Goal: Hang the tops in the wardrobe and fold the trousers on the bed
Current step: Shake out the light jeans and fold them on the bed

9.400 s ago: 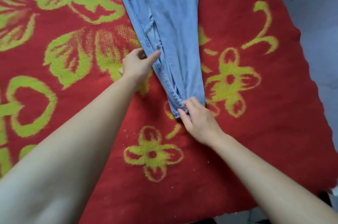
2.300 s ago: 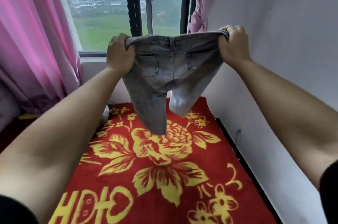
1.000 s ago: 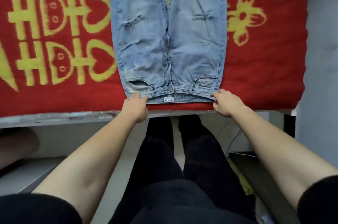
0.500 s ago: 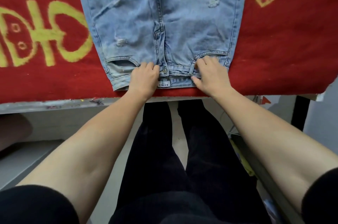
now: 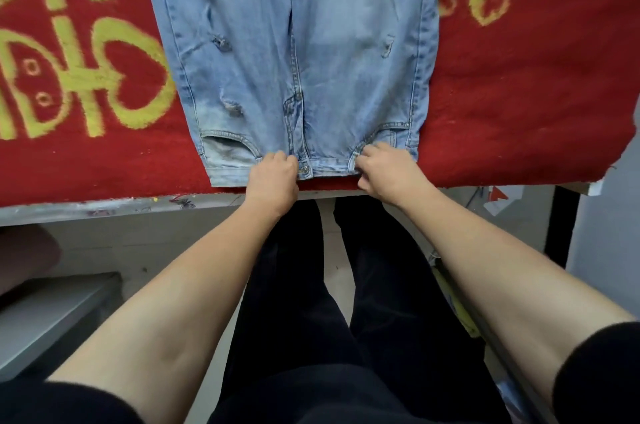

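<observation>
Standing at the edge of the bed [image 5: 104,207]: my left hand [image 5: 273,174] curls onto the waistband [image 5: 329,164] just left of the button [image 5: 304,169], and my right hand [image 5: 384,170] pinches it by a belt loop [image 5: 353,160]. The trousers [image 5: 346,60], pale ripped jeans, lie flat and front-up with the legs running away from me; I'd pull the waistband taut and square before laying one leg over the other. Under them is a red blanket [image 5: 519,94] with yellow-green motifs, and a grey wall [image 5: 609,233] stands at right.

A single head-worn wide-angle camera looks steeply down and forward, close over the bed's [image 5: 519,112] near edge and the wearer's legs [image 5: 346,285].
</observation>
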Motion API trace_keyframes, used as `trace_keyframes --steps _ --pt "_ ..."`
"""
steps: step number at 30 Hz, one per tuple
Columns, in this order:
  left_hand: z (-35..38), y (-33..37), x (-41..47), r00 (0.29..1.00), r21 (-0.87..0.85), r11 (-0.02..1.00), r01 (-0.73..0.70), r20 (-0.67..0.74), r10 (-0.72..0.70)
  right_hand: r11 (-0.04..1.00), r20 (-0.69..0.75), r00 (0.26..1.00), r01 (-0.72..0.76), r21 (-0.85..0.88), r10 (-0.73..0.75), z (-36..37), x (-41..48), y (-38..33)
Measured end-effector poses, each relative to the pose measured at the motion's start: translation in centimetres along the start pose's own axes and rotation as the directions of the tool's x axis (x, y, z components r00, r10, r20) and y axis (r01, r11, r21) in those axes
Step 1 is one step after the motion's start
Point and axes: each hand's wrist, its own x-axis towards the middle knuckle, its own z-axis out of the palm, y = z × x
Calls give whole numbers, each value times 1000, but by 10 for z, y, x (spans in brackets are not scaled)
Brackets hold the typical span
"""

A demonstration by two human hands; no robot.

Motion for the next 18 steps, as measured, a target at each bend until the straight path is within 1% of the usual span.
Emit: trace_keyframes --steps 2,3,4,6,7,8,9,10,11,12,13,14,15,16,17,18 --pt "0 5 7 991 2 1000 26 133 -26 998 145 988 -55 -8 56 -6 8 -1" --pt "-2 6 11 986 -3 999 32 163 -31 997 187 980 -69 19 64 -11 13 1" --pt "-5 6 15 982 -10 999 37 184 -35 992 222 971 -103 74 84 -18 16 3" --pt "-13 5 20 971 -40 998 56 234 -45 954 308 939 -224 200 156 -32 21 15" --pt "-16 4 22 968 -60 996 66 245 -49 932 312 929 -279 233 200 -39 22 22" --pt "-19 3 23 970 -80 994 72 238 -51 906 275 925 -333 259 262 -44 24 31" --pt "-21 3 24 978 -109 991 73 202 -50 871 201 916 -395 294 347 -49 25 41" --pt "-21 4 25 990 -152 986 67 129 -47 816 104 886 -458 352 453 -53 26 51" --pt "-20 7 26 998 -203 978 56 34 -50 741 18 827 -513 433 562 -56 27 62" --pt "-19 14 27 997 -262 964 37 -60 -55 654 -39 752 -544 525 658 -58 28 73" --pt "-18 22 28 990 -324 946 5 -134 -52 562 -57 678 -556 612 733 -59 29 84" --pt "-18 33 30 983 -379 925 -35 -181 -38 480 -50 622 -548 685 781 -59 31 95" --pt "-18 46 32 979 -420 904 -77 -203 -11 409 -23 587 -534 740 809 -60 33 104" --pt "-18 60 34 978 -448 886 -118 -207 26 349 17 575 -520 780 818 -62 35 110" --pt "-18 76 35 979 -470 870 -150 -195 64 327 40 584 -508 797 811 -64 37 114" --pt "-19 91 37 980 -487 857 -171 -176 95 349 38 610 -503 791 792 -65 38 118"
